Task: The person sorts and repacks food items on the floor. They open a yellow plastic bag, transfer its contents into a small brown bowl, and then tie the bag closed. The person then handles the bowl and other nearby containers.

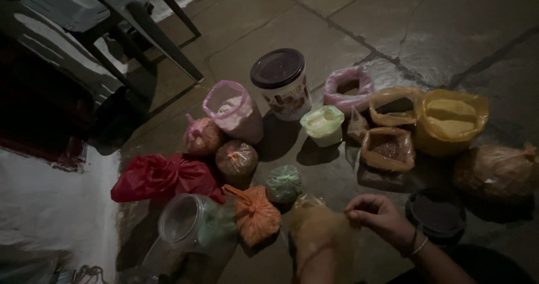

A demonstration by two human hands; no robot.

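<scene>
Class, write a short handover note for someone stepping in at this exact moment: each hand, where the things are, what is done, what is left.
Right hand: fingers pinch the top of the translucent yellowish plastic bag on the stone floor.
Left hand: only its forearm shows below the bag; grip cannot be told.
Done: the orange knotted bag and red bag lie beside it, tied.
Left: the bag in hand is not yet knotted; several bags behind stand open.

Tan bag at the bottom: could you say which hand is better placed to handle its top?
Probably right: the right hand pinches the top of the tan bag; the left forearm lies low behind it, hand hidden.
</scene>
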